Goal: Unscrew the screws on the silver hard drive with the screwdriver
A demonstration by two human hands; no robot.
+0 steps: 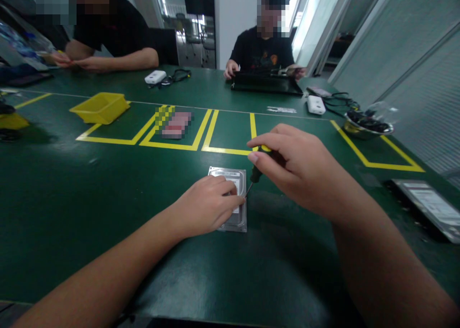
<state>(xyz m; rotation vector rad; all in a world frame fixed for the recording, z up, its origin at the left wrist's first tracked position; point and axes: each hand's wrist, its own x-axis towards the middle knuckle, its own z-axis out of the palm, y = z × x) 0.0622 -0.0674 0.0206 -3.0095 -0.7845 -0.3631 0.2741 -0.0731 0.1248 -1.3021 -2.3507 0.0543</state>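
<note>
Hard drive (230, 198) flat on green counter (108, 198), long axis running away from wearer. Left hand (208, 205) presses down on drive. Right hand (298, 167), grip clenched on screwdriver (256, 173), shaft slanting down-left, tip at drive's right edge beside left fingertips.

green table (72, 198), yellow tape lines (172, 146), yellow bin (100, 108), silver hard drive (237, 222)

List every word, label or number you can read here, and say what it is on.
No text can be read.
Hard drive under the left hand: white label, print too blurred.
White strip on the table: marks too small.
Flat panel at the right: label blurred.
Pink item: pixelated.
</note>
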